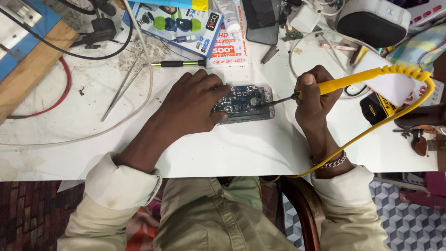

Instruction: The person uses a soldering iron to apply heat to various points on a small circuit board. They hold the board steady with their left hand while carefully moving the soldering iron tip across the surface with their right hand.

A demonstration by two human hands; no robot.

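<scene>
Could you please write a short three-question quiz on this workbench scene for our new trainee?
1. Which hand holds the yellow-handled soldering iron?
2. True or false: the left hand rests on the opened device with its circuit board exposed.
3. What lies on the white table just beyond the left hand? A) the green-and-black screwdriver B) a hammer C) a cup

Key
1. The right hand; the iron's tip is at the board's right end.
2. True; its fingers press on the device's left end.
3. A.
</scene>
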